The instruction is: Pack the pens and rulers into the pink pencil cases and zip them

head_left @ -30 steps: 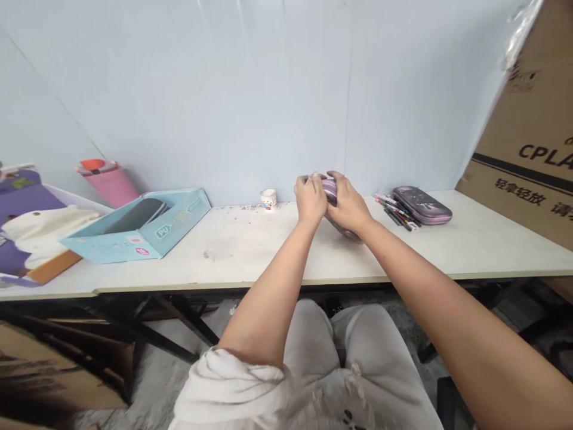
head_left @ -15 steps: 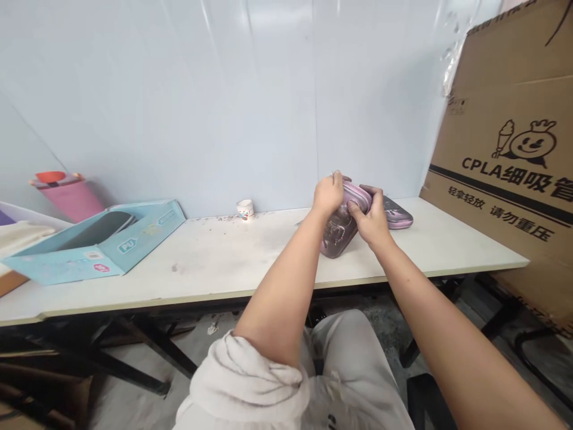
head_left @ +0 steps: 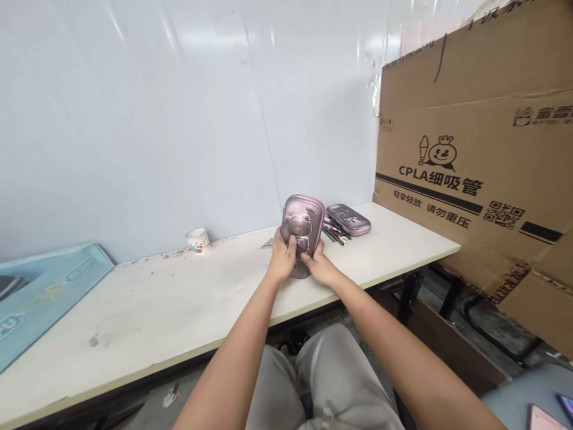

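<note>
A shiny purple-pink pencil case with a raised cartoon figure on its front stands upright between my hands, low over the table. My left hand grips its left side, thumb pressed on the front. On the opposite side my right hand holds the lower edge, its thumb also on the front. The fingers behind the case are hidden. Just to the right lies a second, similar pencil case, flat on the table. Several pens lie beside it, partly behind the held case.
The white table runs along a pale wall. A paper cup stands near the wall, with dark crumbs around it. A light blue box sits at the left. One big cardboard carton rises beyond the table's right end.
The view has turned right. The pencil case now stands upright with its front towards me, and both hands have shifted from its top to its lower sides. The pens have come into sight.
</note>
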The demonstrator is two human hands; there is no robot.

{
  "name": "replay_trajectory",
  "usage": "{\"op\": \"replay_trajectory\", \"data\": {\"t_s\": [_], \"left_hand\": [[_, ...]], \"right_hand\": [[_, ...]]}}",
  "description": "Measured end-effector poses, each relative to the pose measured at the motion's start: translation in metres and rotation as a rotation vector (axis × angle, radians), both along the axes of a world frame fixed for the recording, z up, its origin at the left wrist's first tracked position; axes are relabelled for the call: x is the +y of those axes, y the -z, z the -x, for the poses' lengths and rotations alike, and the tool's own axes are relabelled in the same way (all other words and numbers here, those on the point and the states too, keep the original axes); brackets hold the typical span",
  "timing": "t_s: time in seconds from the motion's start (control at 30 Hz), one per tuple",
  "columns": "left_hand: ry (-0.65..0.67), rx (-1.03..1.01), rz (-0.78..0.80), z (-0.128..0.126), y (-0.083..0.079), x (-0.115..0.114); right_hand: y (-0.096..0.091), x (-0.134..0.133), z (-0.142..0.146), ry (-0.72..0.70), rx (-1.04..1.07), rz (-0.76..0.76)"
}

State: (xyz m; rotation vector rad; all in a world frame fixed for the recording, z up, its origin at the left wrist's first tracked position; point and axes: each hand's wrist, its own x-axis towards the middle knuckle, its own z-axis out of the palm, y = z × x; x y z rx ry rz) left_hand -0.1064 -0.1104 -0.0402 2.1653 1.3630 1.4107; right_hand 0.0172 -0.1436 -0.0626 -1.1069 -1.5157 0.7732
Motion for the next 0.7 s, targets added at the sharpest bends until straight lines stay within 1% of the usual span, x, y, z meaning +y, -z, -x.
{"op": "replay_trajectory", "data": {"t_s": [0.1, 0.17, 0.23, 0.33, 0.4, 0.47, 0.57, 0.63, 0.7], "left_hand": [[-0.019, 0.012, 0.01, 0.021, 0.009, -0.004], [-0.06, 0.007, 0.024, 0.042, 0.01, -0.011], [-0.14, -0.005, 0.068, 0.069, 0.008, -0.022], [-0.329, 0.019, 0.209, 0.121, 0.003, -0.038], [-0.464, 0.071, 0.328, 0.16, 0.001, -0.048], [-0.561, 0.136, 0.427, 0.2, 0.002, -0.055], [-0.608, 0.246, 0.519, 0.252, 0.007, -0.059], [-0.602, 0.314, 0.553, 0.28, 0.011, -0.057], [-0.606, 0.361, 0.568, 0.304, 0.014, -0.053]], "right_hand": [[0.008, 0.001, 0.02, -0.013, -0.045, 0.052], [0.006, 0.003, 0.039, -0.037, -0.107, 0.077], [0.001, 0.004, 0.064, -0.064, -0.185, 0.093], [-0.005, 0.004, 0.114, -0.109, -0.325, 0.094], [-0.009, 0.002, 0.152, -0.151, -0.423, 0.094], [-0.01, 0.001, 0.189, -0.195, -0.511, 0.102], [-0.008, 0.008, 0.24, -0.311, -0.587, 0.178], [-0.003, 0.017, 0.269, -0.38, -0.563, 0.288], [0.002, 0.027, 0.293, -0.406, -0.502, 0.378]]}}
